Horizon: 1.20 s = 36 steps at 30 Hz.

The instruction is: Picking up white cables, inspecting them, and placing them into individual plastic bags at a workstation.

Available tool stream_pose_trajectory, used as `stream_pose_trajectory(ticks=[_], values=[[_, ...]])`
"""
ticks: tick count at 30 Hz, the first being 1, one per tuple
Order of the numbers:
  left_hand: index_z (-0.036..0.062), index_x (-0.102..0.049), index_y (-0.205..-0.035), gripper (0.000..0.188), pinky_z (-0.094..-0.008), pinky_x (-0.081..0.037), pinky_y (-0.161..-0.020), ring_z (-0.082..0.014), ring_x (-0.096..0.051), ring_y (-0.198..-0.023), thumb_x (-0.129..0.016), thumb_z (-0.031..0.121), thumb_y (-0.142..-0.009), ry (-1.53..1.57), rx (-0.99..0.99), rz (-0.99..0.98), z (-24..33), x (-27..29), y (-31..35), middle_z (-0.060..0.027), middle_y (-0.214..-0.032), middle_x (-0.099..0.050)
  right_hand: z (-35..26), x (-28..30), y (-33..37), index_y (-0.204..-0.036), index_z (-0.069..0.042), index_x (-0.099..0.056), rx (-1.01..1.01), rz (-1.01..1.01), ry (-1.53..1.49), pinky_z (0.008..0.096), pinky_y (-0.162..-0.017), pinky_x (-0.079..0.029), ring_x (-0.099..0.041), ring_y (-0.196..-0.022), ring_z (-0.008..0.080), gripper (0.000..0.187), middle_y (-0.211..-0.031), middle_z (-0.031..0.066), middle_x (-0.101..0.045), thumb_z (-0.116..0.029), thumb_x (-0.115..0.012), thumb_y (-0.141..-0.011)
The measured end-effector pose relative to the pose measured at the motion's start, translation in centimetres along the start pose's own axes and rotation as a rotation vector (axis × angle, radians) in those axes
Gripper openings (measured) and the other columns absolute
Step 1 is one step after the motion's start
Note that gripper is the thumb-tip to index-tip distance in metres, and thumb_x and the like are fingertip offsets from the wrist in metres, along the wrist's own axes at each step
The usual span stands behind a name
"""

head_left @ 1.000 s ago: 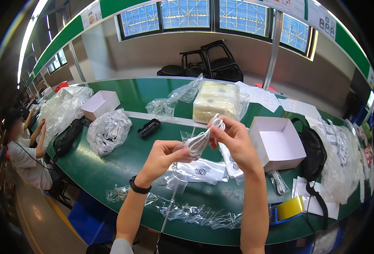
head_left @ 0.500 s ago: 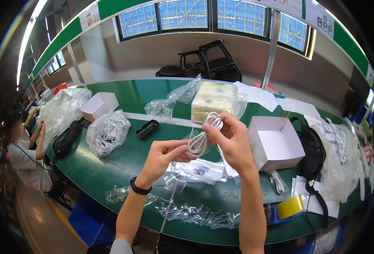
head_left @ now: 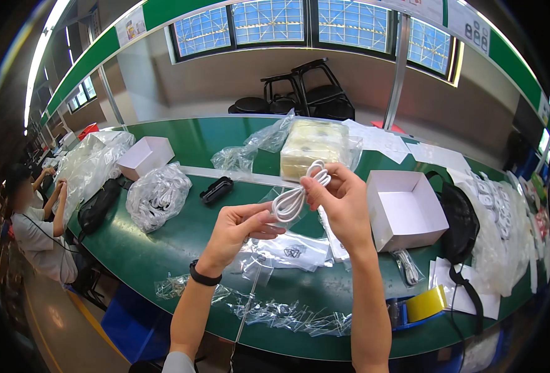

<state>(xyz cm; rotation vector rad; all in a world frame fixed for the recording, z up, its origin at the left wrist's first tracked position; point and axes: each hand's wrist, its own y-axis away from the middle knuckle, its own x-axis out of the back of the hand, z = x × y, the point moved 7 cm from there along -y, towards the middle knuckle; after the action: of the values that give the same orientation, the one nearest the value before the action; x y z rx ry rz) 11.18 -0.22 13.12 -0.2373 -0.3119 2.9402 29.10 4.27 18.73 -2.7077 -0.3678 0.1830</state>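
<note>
A coiled white cable point(head_left: 289, 204) is held up over the middle of the table between my two hands. My right hand point(head_left: 340, 196) pinches the upper end of the coil between thumb and fingers. At the lower left end, the thumb and fingers of my left hand point(head_left: 240, 230) close on the coil; a black band is round that wrist. Thin clear film, seemingly a small bag, shows beside the coil, and I cannot tell which hand holds it. Below lie flat clear bags point(head_left: 296, 250) with dark print.
Twist ties point(head_left: 281, 316) lie scattered along the near edge, by a yellow tape roll point(head_left: 426, 303). An open white box point(head_left: 405, 214) stands right, near a bagged cable point(head_left: 407, 267). Left are a bag of cables point(head_left: 158, 198) and a black case point(head_left: 216, 189). A co-worker point(head_left: 41, 233) sits far left.
The cable coil has tilted and turned slightly, showing its loops more broadside. Both hands stay nearly in place, with my left fingers shifted a little on its lower end.
</note>
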Motion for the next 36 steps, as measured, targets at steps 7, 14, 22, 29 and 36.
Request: stream_pose_trajectory(ticks=[7,14,22,29,36], values=[[-0.0089,-0.061,-0.119,0.039,-0.0286,-0.059,-0.07,-0.0255,-0.072,-0.082,-0.046,0.024,-0.104,-0.055,-0.062,0.059,0.3,0.3,-0.2,-0.0217,-0.099,-0.07,-1.4,0.5,0.1,-0.097,-0.002,-0.057,0.199,0.087,0.074,0.0212,-0.066,-0.05,-0.061,-0.073,0.0087,0.019,-0.084,0.0036,-0.064,-0.009,-0.072,-0.088],[-0.0041,-0.068,-0.099,0.049,-0.0197,-0.04,-0.047,-0.0083,-0.057,-0.048,-0.035,0.03,-0.107,-0.39,-0.173,0.143,1.0,0.6,0.6,-0.0085,-0.059,-0.066,-1.8,0.2,0.4,-0.099,-0.002,-0.056,0.266,0.088,0.107,0.0221,-0.07,-0.052,-0.063,-0.079,0.0094,0.021,-0.087,0.0033,-0.064,-0.008,-0.072,-0.087],[-0.0026,-0.069,-0.092,0.053,-0.0223,-0.036,-0.043,-0.0079,-0.054,-0.044,-0.034,0.034,-0.107,-0.598,-0.42,0.163,2.3,-0.1,1.2,-0.0039,-0.05,-0.057,-2.0,-0.8,0.7,-0.099,-0.004,-0.055,0.249,-0.023,0.093,0.0214,-0.07,-0.051,-0.061,-0.081,0.0083,0.022,-0.087,0.0034,-0.064,-0.01,-0.073,-0.087],[-0.0019,-0.068,-0.091,0.034,-0.0238,-0.038,-0.044,-0.008,-0.054,-0.045,-0.048,0.023,-0.103,-0.596,-0.402,0.189,1.4,0.5,1.0,-0.0047,-0.051,-0.056,-1.2,-1.3,0.4,-0.094,-0.003,-0.058,0.098,-0.052,-0.068,0.0191,-0.061,-0.045,-0.057,-0.066,0.0062,0.018,-0.076,0.0023,-0.063,-0.012,-0.072,-0.088],[-0.0032,-0.068,-0.089,0.028,-0.0231,-0.041,-0.048,-0.007,-0.059,-0.054,-0.058,0.021,-0.098,-0.564,-0.249,0.103,1.2,-0.2,0.7,-0.0056,-0.062,-0.066,1.3,-0.8,-0.2,-0.093,-0.003,-0.059,-0.063,-0.027,-0.142,0.0211,-0.061,-0.043,-0.056,-0.062,0.007,0.016,-0.068,0.0014,-0.061,-0.016,-0.068,-0.091]])
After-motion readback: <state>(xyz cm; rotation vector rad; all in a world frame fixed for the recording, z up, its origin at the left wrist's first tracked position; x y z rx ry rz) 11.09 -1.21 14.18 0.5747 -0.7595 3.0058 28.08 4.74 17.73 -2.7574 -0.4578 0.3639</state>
